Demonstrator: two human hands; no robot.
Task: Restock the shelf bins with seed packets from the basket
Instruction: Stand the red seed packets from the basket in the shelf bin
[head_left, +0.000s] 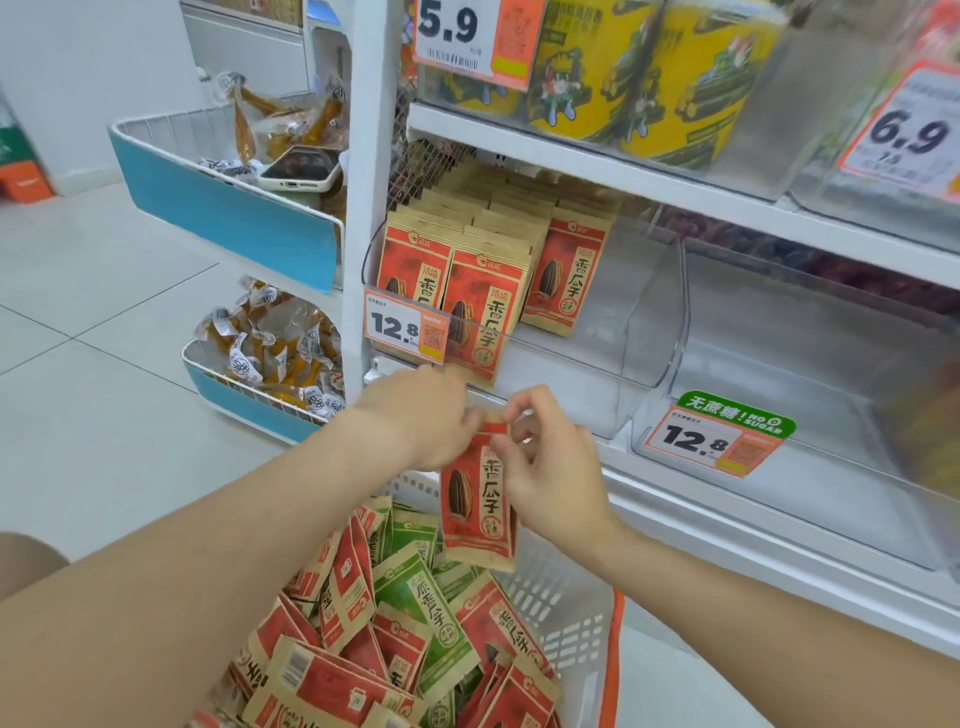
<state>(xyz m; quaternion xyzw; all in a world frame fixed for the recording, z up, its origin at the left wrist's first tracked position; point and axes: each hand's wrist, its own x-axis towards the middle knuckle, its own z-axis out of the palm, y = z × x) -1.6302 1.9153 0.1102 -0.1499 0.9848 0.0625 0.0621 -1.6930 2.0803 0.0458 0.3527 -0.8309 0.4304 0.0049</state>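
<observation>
The red-and-tan paper seed packet (477, 499) hangs upright by its top edge alone. If either pinch loosens on the way up, it could slip and fall back into the white slotted plastic basket with an orange rim (571, 613) below. I also judge that its lower edge might catch the front lip of the clear plastic shelf bin (597, 338), or tip the front row of matching red packets (483, 312) forward. Green packets (423, 597) lie mixed in the basket, so a wrong sort is possible. The left hand (421, 410) and right hand (550, 467) each make a grip pinching the packet's top, left and right. The packet dangles below both grips, over the basket's far end, just near of the bin.
</observation>
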